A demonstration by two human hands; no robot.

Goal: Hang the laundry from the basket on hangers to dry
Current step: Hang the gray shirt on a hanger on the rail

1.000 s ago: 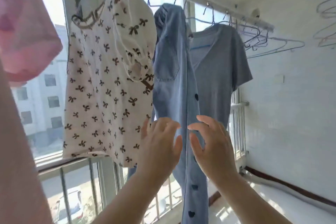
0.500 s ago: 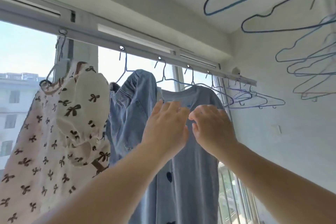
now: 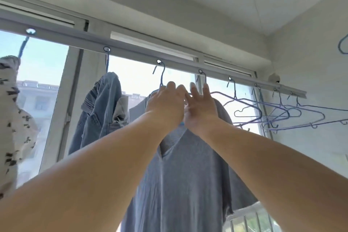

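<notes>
A grey V-neck T-shirt (image 3: 180, 179) hangs on a blue wire hanger (image 3: 162, 76) hooked into the white drying rail (image 3: 188, 66) above the window. Both of my arms reach up to its shoulders. My left hand (image 3: 165, 105) lies at the top of the shirt just beside the hanger's hook, fingers extended upward. My right hand (image 3: 200, 108) is next to it on the shirt's right shoulder, fingers straight and touching the hanger wire. Neither hand carries a garment. The basket is out of view.
A blue denim garment (image 3: 101, 113) hangs left of the T-shirt, and a white bow-print blouse (image 3: 13, 128) hangs at the far left. Several empty blue hangers (image 3: 273, 115) crowd the rail's right end. A white wall (image 3: 310, 81) closes the right side.
My view has tilted upward and both hands have risen from the denim garment's front to the top of the grey T-shirt's hanger.
</notes>
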